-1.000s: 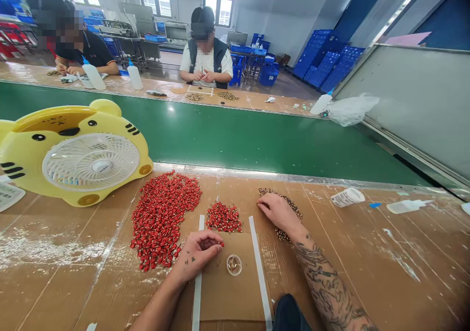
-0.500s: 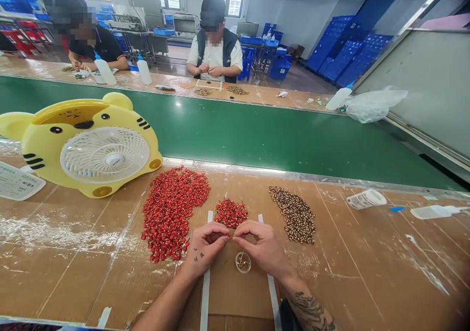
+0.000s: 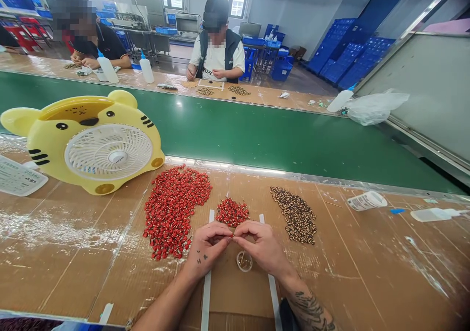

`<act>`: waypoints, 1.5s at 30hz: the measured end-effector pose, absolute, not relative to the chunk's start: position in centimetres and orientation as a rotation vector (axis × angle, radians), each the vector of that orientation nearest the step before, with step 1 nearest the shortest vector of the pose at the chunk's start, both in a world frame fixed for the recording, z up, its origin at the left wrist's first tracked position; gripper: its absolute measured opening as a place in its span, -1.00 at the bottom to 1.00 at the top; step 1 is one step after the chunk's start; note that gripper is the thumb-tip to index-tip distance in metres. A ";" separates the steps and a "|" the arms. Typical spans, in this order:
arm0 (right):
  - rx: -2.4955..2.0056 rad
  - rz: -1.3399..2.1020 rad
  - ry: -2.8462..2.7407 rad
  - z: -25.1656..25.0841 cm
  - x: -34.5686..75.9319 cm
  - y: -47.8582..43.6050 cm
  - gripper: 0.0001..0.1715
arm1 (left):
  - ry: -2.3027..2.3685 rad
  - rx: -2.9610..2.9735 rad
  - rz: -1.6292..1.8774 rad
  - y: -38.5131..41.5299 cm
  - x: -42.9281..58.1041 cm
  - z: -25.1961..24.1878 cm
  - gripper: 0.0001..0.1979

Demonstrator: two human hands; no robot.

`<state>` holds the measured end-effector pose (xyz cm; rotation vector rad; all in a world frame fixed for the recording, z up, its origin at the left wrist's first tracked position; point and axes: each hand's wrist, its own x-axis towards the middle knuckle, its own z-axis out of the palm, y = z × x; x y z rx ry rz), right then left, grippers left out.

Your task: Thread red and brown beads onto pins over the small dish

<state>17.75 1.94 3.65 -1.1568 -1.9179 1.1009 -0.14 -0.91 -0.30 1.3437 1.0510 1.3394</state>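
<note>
My left hand (image 3: 205, 250) is closed in a pinch on a small red piece (image 3: 232, 235), mostly covered by the fingertips. Touching it from the other side, my right hand (image 3: 262, 247) is also pinched; whatever its fingers hold is too small to make out. Just beyond the fingertips lies a small heap of red pieces (image 3: 232, 212). A larger heap of red pieces (image 3: 176, 208) spreads to the left, and dark-and-gold pieces (image 3: 293, 216) lie to the right. Below the right fingers sits a small clear round dish (image 3: 244, 271) with a thin stick in it.
A yellow animal-faced fan (image 3: 99, 147) stands at left. Beyond the cardboard-covered table runs a green belt (image 3: 235, 130), with two people working across it. At right lie a white tub (image 3: 367, 200), a blue scrap (image 3: 397, 211) and a squeeze bottle (image 3: 433, 214).
My fingertips have closed the small gap and now meet at the red piece. Across the belt, the middle person's hands have moved apart. The view has shifted slightly.
</note>
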 end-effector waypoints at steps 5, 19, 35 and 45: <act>-1.138 1.193 -1.875 3.4 17.8 1.9 -0.89 | 1.075 1.367 1.351 -1.0 -0.4 -0.2 -0.90; -1.175 1.374 -1.900 3.7 18.6 2.6 -0.87 | 1.074 1.218 1.256 -1.1 -0.5 -0.4 -0.90; -1.139 1.302 -1.950 3.8 18.9 2.8 -0.90 | 1.108 1.280 1.220 -0.8 -0.2 0.0 -0.90; -1.194 0.869 -1.976 2.1 23.5 3.5 -0.80 | 1.595 1.455 1.149 2.6 -2.2 0.5 -0.86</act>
